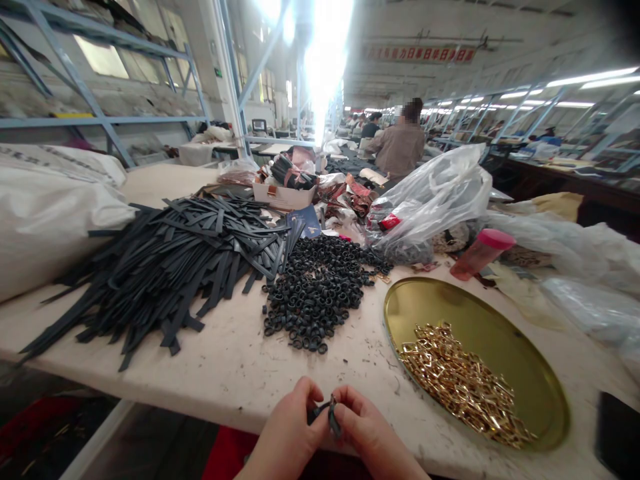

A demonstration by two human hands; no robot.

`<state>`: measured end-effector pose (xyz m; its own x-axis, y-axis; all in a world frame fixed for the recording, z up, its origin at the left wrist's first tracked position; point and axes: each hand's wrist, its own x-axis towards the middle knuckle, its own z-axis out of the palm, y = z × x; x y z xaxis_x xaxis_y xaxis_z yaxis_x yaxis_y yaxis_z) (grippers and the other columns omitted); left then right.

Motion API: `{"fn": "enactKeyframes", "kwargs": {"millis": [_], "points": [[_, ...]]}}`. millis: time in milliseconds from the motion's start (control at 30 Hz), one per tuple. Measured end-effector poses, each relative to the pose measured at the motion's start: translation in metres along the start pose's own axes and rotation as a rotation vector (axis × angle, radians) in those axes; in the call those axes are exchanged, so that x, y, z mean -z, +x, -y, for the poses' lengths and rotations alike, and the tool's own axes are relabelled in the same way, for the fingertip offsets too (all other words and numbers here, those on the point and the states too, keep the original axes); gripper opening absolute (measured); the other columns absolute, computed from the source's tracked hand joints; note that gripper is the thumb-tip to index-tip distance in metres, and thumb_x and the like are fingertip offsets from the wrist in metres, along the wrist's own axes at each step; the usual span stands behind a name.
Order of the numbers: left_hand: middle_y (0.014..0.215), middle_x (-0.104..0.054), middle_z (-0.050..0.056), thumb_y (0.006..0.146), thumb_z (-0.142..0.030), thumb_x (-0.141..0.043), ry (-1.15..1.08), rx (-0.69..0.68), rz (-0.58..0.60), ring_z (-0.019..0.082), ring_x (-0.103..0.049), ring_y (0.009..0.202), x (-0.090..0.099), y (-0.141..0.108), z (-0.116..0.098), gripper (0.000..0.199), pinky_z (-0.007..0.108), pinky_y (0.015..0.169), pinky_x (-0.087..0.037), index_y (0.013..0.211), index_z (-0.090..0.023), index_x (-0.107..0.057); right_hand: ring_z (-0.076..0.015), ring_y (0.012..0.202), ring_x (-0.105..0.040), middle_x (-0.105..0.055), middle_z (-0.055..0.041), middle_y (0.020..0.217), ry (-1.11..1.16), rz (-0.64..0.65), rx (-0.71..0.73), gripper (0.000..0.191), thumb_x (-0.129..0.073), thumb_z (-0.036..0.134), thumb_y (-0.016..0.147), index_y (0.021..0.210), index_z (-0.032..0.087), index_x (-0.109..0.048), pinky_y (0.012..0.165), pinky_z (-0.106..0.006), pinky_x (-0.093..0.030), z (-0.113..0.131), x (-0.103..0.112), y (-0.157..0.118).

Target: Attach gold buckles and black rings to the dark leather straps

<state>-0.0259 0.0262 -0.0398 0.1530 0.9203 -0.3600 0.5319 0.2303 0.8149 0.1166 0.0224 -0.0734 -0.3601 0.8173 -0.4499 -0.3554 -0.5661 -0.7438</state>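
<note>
Close together at the table's front edge, my left hand [290, 430] and my right hand [367, 427] are both closed on a short black strap [333, 420]. A small metallic bit shows at the strap's top by my right fingertips; its shape is too small to make out. Beyond my hands lies a heap of small black loops [320, 293]. Long flat black strips [170, 267] are piled to the left of the loops. On the right, a round gold tray [500, 327] bears many gold metal buckles [460, 380].
A pink-lidded jar [483, 253] stands behind the tray, beside a clear plastic bag [435, 193]. Farther back is an open white box [285, 195] with dark pieces. A white sack [55, 213] sits left, a dark flat object [617, 433] right. A person [400, 147] sits beyond.
</note>
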Motion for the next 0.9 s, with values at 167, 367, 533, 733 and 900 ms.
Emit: {"fn": "enactKeyframes", "kwargs": {"millis": [167, 367, 533, 733, 900], "points": [[0.061, -0.054, -0.003, 0.071, -0.034, -0.055, -0.098, -0.027, 0.032, 0.012, -0.048, 0.059, 0.002, -0.005, -0.004, 0.018, 0.021, 0.052, -0.033, 0.073, -0.017, -0.050, -0.0068, 0.051, -0.043, -0.049, 0.0064, 0.055, -0.072, 0.008, 0.114, 0.038, -0.073, 0.042, 0.058, 0.064, 0.017, -0.045, 0.051, -0.018, -0.033, 0.006, -0.005, -0.007], [0.068, -0.059, -0.001, 0.072, -0.027, -0.054, -0.474, -0.014, 0.244, 0.009, -0.049, 0.053, 0.005, -0.016, -0.012, 0.019, 0.021, 0.052, -0.037, 0.084, -0.013, -0.051, -0.0088, 0.045, -0.044, -0.046, 0.0066, 0.049, -0.335, -0.207, 0.284, 0.033, -0.060, 0.043, 0.069, 0.060, 0.021, -0.038, 0.049, -0.022, -0.036, 0.010, -0.002, -0.011], [0.069, -0.059, 0.000, 0.071, -0.022, -0.054, -0.536, -0.009, 0.285, 0.010, -0.054, 0.058, 0.001, -0.023, -0.016, 0.024, 0.022, 0.057, -0.039, 0.091, -0.009, -0.054, -0.0112, 0.050, -0.046, -0.047, 0.0063, 0.057, -0.722, -0.278, 0.468, 0.019, -0.054, 0.035, 0.075, 0.083, 0.021, -0.046, 0.048, -0.022, -0.035, 0.006, 0.008, -0.018], [0.070, -0.063, 0.003, 0.069, -0.017, -0.050, -0.520, 0.082, 0.318, 0.012, -0.059, 0.059, -0.010, -0.030, -0.010, 0.025, 0.023, 0.057, -0.042, 0.092, -0.009, -0.055, -0.0125, 0.059, -0.048, -0.051, 0.0030, 0.064, -0.878, -0.005, 0.449, 0.018, -0.036, 0.036, 0.087, 0.082, 0.020, -0.045, 0.054, -0.023, -0.037, 0.007, 0.009, -0.044], [0.070, -0.063, 0.002, 0.067, -0.014, -0.051, -0.546, 0.109, 0.332, 0.011, -0.059, 0.060, -0.015, -0.039, -0.009, 0.026, 0.023, 0.059, -0.043, 0.092, -0.010, -0.055, -0.0134, 0.065, -0.048, -0.053, 0.0015, 0.070, -1.011, 0.032, 0.425, 0.016, -0.035, 0.029, 0.088, 0.083, 0.020, -0.046, 0.059, -0.024, -0.038, 0.008, 0.009, -0.058]]}}
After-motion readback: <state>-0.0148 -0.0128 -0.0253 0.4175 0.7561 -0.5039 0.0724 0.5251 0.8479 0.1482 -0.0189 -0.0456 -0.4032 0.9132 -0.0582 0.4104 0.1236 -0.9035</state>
